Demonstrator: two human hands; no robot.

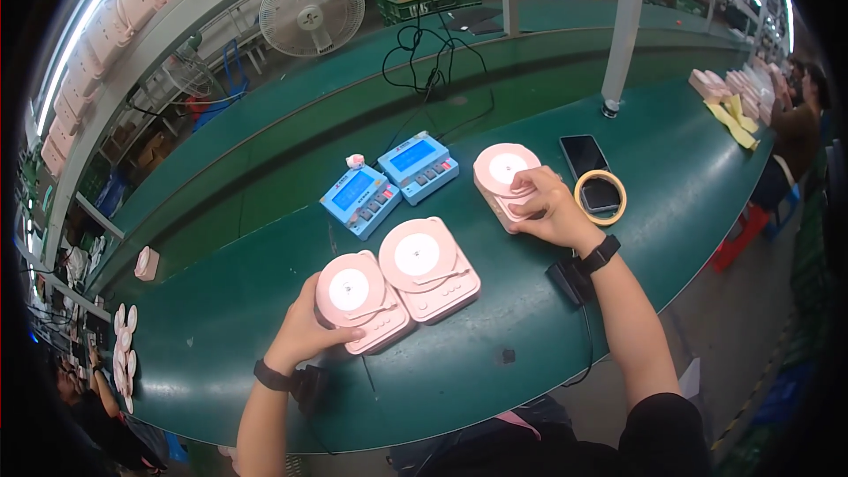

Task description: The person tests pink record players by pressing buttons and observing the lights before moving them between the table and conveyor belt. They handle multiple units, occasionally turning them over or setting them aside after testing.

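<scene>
The left hand [305, 329] grips the left pink mini turntable [353, 290] by its side, seemingly steadying it beside the middle turntable [424, 265], while, farther out, the right hand [560, 212] grasps the right turntable [503, 166] near blue display units [360, 200], screens up, presumably for easy reading

- Your scene is well lit, with a tube light [67, 55] at far left and a light strip [788, 18] at far right.
- You have a pale sheen on the bench [521, 336], near left.
- Your left hand [303, 329] and right hand [561, 216] look sharp.
- Fisheye distortion curves your bench edges; black vignetting fills the corners.
</scene>
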